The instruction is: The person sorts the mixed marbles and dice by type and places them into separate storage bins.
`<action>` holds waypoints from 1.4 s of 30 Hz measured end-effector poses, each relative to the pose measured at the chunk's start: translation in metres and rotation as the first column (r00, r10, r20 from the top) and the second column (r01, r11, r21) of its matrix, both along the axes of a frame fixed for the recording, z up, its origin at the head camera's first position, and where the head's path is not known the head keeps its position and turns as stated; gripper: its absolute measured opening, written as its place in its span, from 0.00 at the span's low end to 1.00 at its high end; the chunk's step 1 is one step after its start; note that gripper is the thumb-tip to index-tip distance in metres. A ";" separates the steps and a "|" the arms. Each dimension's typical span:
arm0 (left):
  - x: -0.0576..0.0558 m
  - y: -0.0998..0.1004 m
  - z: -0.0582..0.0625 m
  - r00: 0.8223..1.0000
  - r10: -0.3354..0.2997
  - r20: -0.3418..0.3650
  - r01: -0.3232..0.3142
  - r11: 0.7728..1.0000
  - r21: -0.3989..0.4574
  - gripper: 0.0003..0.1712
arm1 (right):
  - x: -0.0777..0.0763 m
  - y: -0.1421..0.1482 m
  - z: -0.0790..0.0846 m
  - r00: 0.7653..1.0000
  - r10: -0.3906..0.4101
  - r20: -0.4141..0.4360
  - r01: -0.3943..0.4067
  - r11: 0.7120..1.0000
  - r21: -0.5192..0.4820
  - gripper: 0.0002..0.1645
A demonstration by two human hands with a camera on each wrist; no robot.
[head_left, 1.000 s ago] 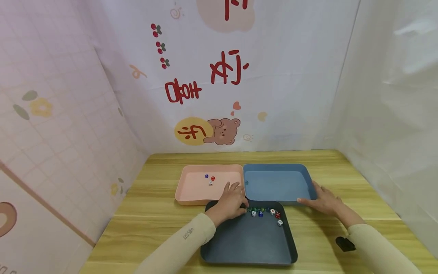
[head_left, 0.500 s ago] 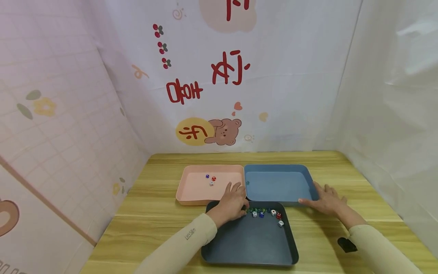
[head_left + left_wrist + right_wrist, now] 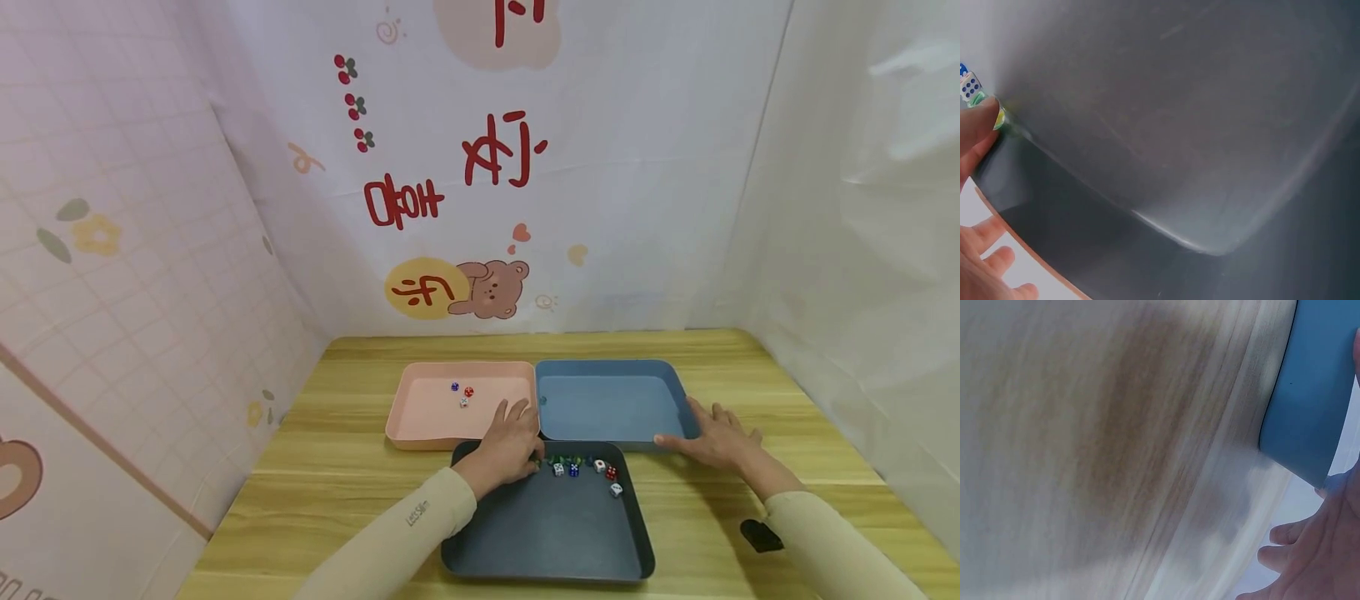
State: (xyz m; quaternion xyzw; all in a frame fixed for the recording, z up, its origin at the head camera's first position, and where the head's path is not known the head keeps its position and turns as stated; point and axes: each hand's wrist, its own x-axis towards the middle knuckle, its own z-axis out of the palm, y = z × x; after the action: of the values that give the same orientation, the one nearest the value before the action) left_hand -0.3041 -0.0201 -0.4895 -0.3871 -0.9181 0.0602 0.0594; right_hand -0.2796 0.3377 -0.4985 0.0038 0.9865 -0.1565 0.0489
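Note:
My left hand (image 3: 507,446) reaches over the back wall of the dark grey tray (image 3: 551,533). Its thumb and index finger pinch a clear glass marble (image 3: 1000,120) with green and yellow in it, while the other fingers extend above the pink tray (image 3: 423,421). Beside those fingertips, along the grey tray's back wall, lie more marbles (image 3: 576,460) and several dice, among them a blue die (image 3: 573,470) and a red die (image 3: 611,472). My right hand (image 3: 716,437), fingers spread and fairly straight, rests at the front right corner of the blue tray (image 3: 607,406).
Inside the pink tray are a blue die (image 3: 454,387), a red die (image 3: 468,392) and a white die (image 3: 464,402). One small greenish marble (image 3: 543,401) lies at the blue tray's left edge. A black object (image 3: 761,536) sits on the wooden table (image 3: 300,492) by my right sleeve.
Both hands stay almost in place. The view shifts slightly; dice and trays keep their positions.

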 end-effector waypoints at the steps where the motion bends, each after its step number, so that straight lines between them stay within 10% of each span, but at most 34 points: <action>1: 0.000 0.000 0.000 1.000 0.000 0.005 0.000 1.000 0.000 0.04 | 0.000 0.000 0.000 1.000 0.001 0.002 -0.001 1.000 0.000 0.67; 24: -0.001 -0.001 0.015 0.992 0.055 0.117 -0.075 0.982 0.172 0.05 | 0.001 0.000 0.002 1.000 0.001 0.018 0.000 1.000 -0.019 0.66; 42: -0.017 0.017 0.039 0.968 0.082 0.238 -0.170 0.909 0.381 0.04 | 0.002 0.001 0.005 0.999 -0.006 0.046 0.007 1.000 -0.019 0.66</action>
State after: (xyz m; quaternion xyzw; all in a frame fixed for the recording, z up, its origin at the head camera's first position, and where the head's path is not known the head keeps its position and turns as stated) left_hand -0.3206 -0.0036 -0.4500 -0.3107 -0.9352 -0.1668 0.0324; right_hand -0.2781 0.3390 -0.4939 0.0103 0.9835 -0.1658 0.0712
